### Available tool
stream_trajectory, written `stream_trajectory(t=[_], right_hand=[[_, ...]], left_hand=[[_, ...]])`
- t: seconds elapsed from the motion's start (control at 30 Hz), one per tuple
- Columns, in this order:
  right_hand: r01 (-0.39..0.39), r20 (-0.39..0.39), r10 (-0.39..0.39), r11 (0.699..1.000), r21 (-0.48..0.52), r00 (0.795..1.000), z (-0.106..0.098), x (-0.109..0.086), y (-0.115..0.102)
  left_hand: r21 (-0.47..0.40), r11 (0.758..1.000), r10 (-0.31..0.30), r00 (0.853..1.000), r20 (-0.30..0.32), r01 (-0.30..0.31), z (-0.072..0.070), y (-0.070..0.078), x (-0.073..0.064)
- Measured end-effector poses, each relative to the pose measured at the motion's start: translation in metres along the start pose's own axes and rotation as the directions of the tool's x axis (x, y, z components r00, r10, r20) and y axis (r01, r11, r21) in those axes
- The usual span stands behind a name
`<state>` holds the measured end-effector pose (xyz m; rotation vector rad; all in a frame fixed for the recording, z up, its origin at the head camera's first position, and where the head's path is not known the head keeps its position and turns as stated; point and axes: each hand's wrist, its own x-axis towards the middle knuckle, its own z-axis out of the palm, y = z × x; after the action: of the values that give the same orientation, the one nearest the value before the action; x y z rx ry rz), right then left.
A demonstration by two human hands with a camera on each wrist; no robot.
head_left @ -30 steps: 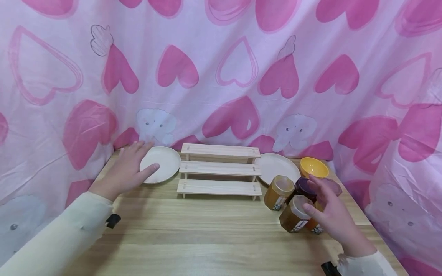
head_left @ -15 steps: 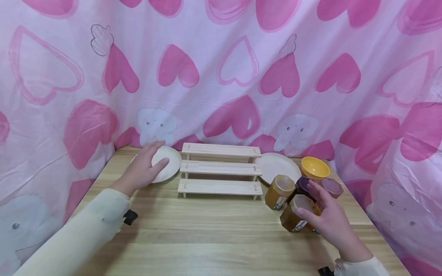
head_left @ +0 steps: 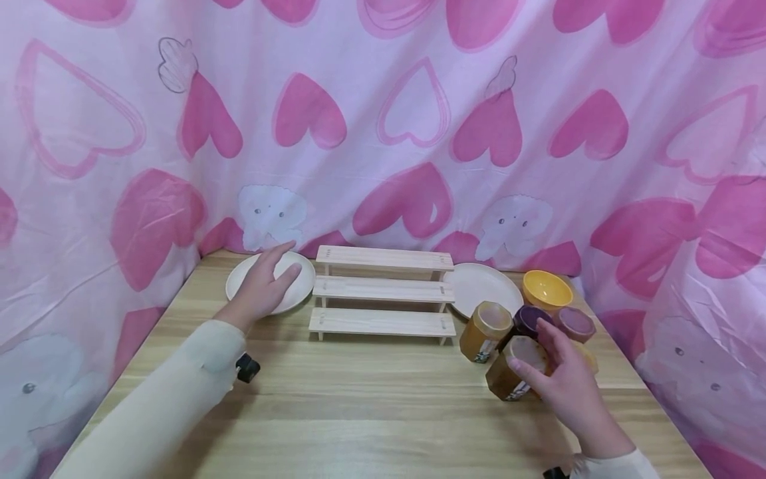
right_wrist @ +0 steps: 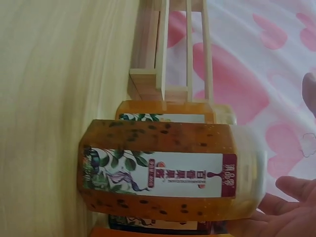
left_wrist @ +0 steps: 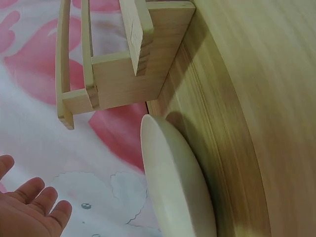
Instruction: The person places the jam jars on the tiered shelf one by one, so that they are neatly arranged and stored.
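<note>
Jar (head_left: pixel 505 380) on surface (head_left: pixel 359 406), right of rack (head_left: pixel 383 289); right hand (head_left: pixel 571 389) spread beside it, not gripping, contact unclear. Left hand (head_left: pixel 256 291) empty, extended near plate (head_left: pixel 304 281). Judged step: pre-grasp; next calls for fingers closing round lid (head_left: pixel 528 351).

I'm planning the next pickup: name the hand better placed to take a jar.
Likely the right hand: it is close to the front jar; the left hand is across the rack, near a plate.
</note>
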<state>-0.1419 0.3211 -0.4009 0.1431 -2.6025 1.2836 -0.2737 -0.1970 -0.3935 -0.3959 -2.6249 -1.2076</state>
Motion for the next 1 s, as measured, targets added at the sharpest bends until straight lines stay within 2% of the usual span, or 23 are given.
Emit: stream_trajectory(t=[0.3,0.57,0.73,0.87,1.0], right_hand=[[-0.022,-0.074,0.021,1.0,-0.004,0.997,0.008,-0.003,0.005],[-0.079,-0.086,0.08,0.997,0.013,0.993,0.015,-0.006,0.008],[-0.079,-0.113,0.081,0.997,0.025,0.99,0.021,-0.008,0.008],[-0.083,-0.137,0.087,0.996,0.034,0.987,0.025,-0.01,0.011],[-0.088,-0.16,0.098,0.994,0.069,0.982,0.028,-0.012,0.012]], left_hand=[[-0.07,0.997,-0.021,1.0,-0.023,0.019,0.014,-0.004,0.012],[-0.152,0.988,-0.039,0.999,-0.025,0.035,0.031,-0.006,0.024],[-0.14,0.989,-0.055,0.998,-0.03,0.05,0.042,-0.004,0.03],[-0.148,0.986,-0.083,0.996,-0.028,0.078,0.051,-0.004,0.036],[-0.221,0.968,-0.128,0.991,-0.027,0.119,0.06,-0.006,0.043]])
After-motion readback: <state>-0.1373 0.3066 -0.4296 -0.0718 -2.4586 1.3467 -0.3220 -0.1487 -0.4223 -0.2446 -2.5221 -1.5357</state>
